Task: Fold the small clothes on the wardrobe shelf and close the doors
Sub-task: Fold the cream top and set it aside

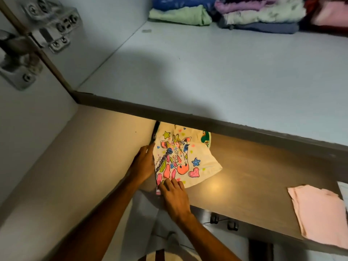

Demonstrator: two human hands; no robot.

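Note:
A small cream shirt [199, 159] with a bright giraffe print lies on the lower wardrobe shelf [254, 176], partly under the upper shelf. My left hand [144, 162] rests against the shirt's left edge with its fingers flat. At the shirt's near corner, my right hand [175, 196] presses down on the cloth with its fingers together. A bit of green cloth [205, 138] shows behind the shirt. A pink garment [320, 213] lies flat at the right of the same shelf.
The upper shelf [207, 72] carries folded stacks at the back: a green and blue pile [180, 12] and a purple, white and blue pile [261, 14]. A metal door hinge [52, 27] sits on the left wall. Floor shows below the shelf edge.

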